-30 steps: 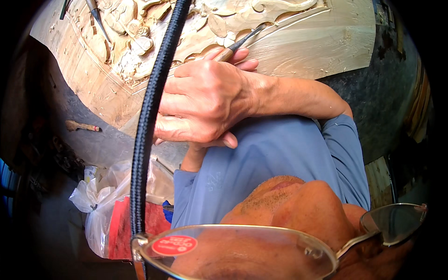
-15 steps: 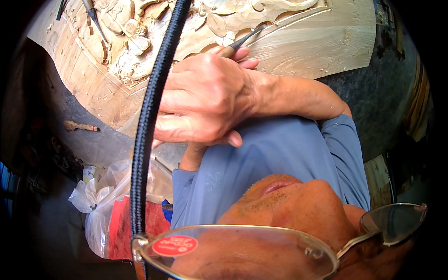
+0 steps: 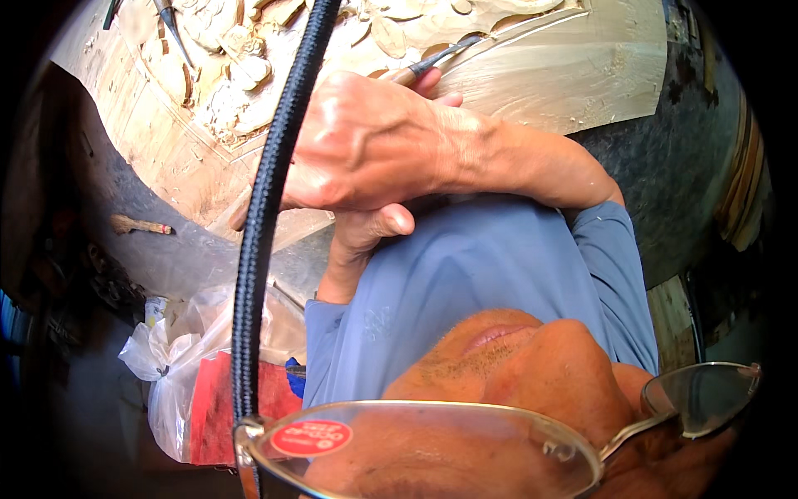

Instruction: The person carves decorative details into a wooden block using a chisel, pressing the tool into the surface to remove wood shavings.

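A person in a blue shirt (image 3: 449,262) leans over a carved panel (image 3: 549,87), both hands near its lower edge. The right hand (image 3: 357,150) lies back upward across the left hand (image 3: 364,230), covering most of it. At the far side of the right wrist, fingertips of the left hand's fingers (image 3: 429,81) curl around the handle of a chisel (image 3: 424,65), its blade slanting away and to the right, the tip at the edge of a carved recess in the panel. The left thumb (image 3: 396,219) sticks out apart on the near side. The right hand's fingers are tucked from sight, partly behind a black braided cable (image 3: 278,166); whether they pinch anything cannot be told. The rounded end of a wooden stick (image 3: 238,214) shows just left of the cable, the remainder hidden.

A second chisel (image 3: 172,29) lies on the panel's carving at upper left. A small brush (image 3: 143,224) rests on the grey surface (image 3: 179,258) beside the panel. At lower left, a knotted clear bag (image 3: 170,391) sits against a red item (image 3: 220,412). Thin-rimmed glasses (image 3: 432,404) with a red sticker (image 3: 312,437) cross the foreground.
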